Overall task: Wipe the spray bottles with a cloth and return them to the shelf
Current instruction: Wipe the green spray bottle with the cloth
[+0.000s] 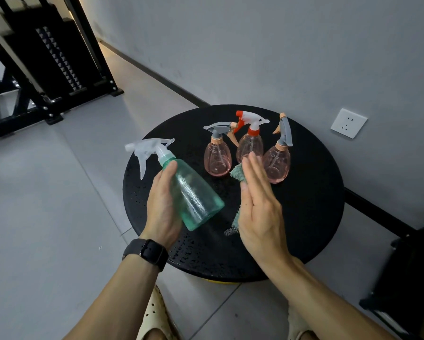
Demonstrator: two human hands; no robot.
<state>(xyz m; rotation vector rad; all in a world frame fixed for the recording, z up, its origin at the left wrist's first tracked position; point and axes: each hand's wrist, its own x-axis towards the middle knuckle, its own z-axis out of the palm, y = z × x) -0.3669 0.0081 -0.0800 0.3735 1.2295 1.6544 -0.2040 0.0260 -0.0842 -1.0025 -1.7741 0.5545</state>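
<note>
1. The green spray bottle [193, 192] is up off the round black table [316, 192], tilted, its base pointing toward the person and to the right, its clear white trigger head [149, 149] leaning away to the left beyond the table's left edge.
2. That bottle is translucent teal, cone-shaped, wide at the base and narrow at the neck, and it looks empty, with light streaks glinting along its side.
3. The left hand [163, 207] holds it from the left side, fingers curled round behind the body and the thumb lying up along the shoulder near the neck.
4. A black smartwatch [148, 251] sits on that wrist, over the table's near-left rim.
5. The right hand [257, 202] is flat, fingers straight and together, with the teal cloth [237, 174] draped against its palm side; the cloth peeks out past the fingers and below the palm.
6. Cloth and green bottle sit just apart, a narrow gap between them above the table's middle.
7. Toward the table's far side, three pink bottles stand upright in a row: one with a grey trigger [217, 158], one with a red-and-white trigger [250, 143], one with a grey head turned sideways [278, 163].
8. The right fingertips overlap the middle pink bottle from this angle; contact can't be told.
9. A white wall socket [349, 123] sits on the wall to the right of the table.
</note>
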